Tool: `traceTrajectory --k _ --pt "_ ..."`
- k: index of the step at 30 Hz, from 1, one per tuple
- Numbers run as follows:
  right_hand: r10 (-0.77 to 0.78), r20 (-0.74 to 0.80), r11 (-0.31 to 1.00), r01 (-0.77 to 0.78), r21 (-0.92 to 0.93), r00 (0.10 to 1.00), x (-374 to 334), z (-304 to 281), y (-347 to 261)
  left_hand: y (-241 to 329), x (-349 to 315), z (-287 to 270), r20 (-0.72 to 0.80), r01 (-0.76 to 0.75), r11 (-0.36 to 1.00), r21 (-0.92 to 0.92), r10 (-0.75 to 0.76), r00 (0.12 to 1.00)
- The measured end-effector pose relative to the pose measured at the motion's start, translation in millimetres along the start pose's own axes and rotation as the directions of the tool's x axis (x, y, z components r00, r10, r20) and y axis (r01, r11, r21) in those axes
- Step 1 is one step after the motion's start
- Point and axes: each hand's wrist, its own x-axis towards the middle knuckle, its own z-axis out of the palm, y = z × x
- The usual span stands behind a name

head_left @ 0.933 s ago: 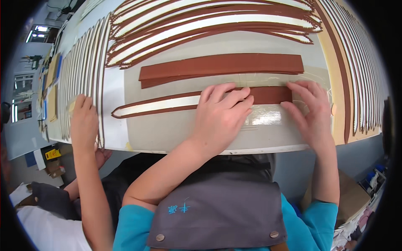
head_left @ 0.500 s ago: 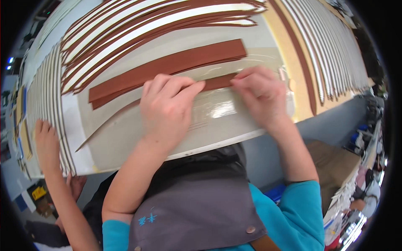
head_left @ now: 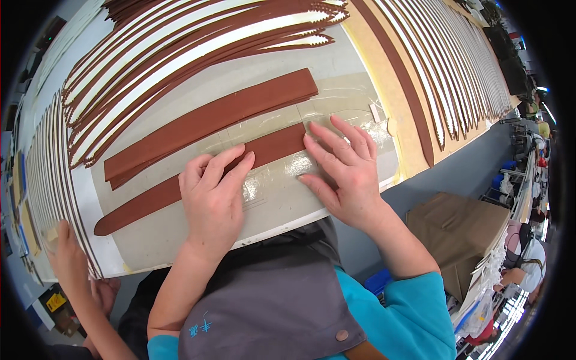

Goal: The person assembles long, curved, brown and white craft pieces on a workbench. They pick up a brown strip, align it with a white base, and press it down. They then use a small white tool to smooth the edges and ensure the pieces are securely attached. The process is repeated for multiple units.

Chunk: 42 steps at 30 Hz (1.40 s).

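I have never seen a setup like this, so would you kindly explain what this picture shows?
There is no machine: a person works with two bare hands, seen from above by a wide-lens camera worn on the head. The left hand rests on a brown strip; the right hand is spread at its right end. Neither lifts it. Farther back on the grey work surface lie more brown strips and a pile of brown-and-white strips. Another person's hand is at far left.

Brown strip lies flat, left end rounded
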Motion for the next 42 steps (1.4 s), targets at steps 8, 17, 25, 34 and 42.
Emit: traceTrajectory --k 8,17,25,34,42 --pt "-0.002 -0.013 0.999 0.001 -0.036 1.000 3.0 -0.2 -2.3 -2.0 1.9 2.2 -0.009 -0.014 1.000 -0.020 0.013 1.000" --pt "0.012 0.025 1.000 -0.012 -0.009 1.000 4.3 -1.4 -2.1 0.4 2.1 -2.0 0.041 0.016 0.999 -0.037 -0.015 0.999" --pt "-0.034 0.098 0.999 0.033 0.012 0.995 8.2 -3.6 -3.6 -5.2 -0.9 2.4 0.008 -0.024 1.000 -0.011 0.025 1.000" --pt "-0.014 0.080 0.999 0.017 -0.041 0.997 7.3 -2.3 -5.9 -3.7 -20.9 -16.1 0.086 0.052 0.996 -0.070 -0.045 0.995" --pt "-0.029 0.098 0.998 0.034 -0.054 0.995 7.6 -2.8 -6.0 -3.0 -21.5 -18.0 0.063 0.060 0.998 -0.025 -0.058 0.996"
